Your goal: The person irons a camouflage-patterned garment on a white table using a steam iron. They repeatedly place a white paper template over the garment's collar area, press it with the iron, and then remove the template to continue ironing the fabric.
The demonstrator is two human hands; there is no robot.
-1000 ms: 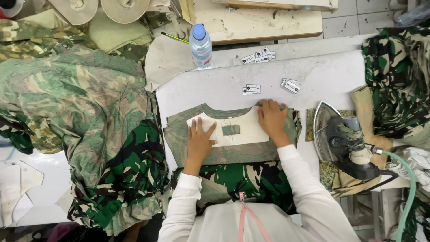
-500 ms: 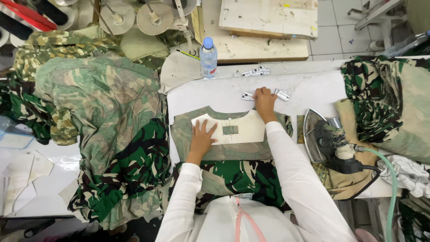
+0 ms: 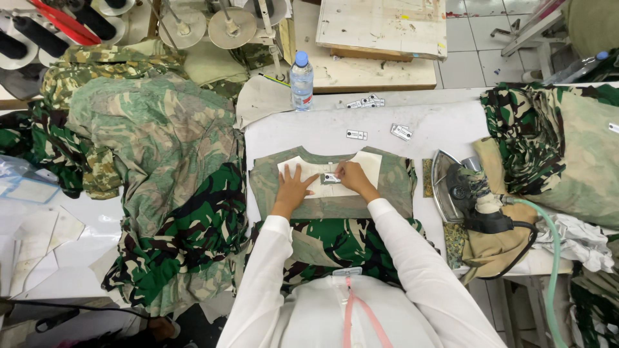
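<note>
While our left hand [image 3: 294, 191] lies flat with fingers spread on the pale facing [image 3: 308, 169] of the camouflage garment [image 3: 335, 206], our right hand [image 3: 349, 176] pinches a small label [image 3: 330, 178] between closed fingertips and sets it down at the middle of that facing. We judge the label light, thin and limp, easy to shift with a breath, so it is best taken by its edge with fingertips, as it is now. We judge the garment soft and floppy too; it wants a flat palm to keep it smooth, not a grip. It lies spread at the near edge of the white table [image 3: 451, 125], its neckline toward the far edge, both hands upon it. Spare labels [image 3: 379, 118] lie loose near the far edge, beside a water bottle [image 3: 301, 81]. An iron [image 3: 459, 192] rests toward the right edge, just beside the garment
</note>
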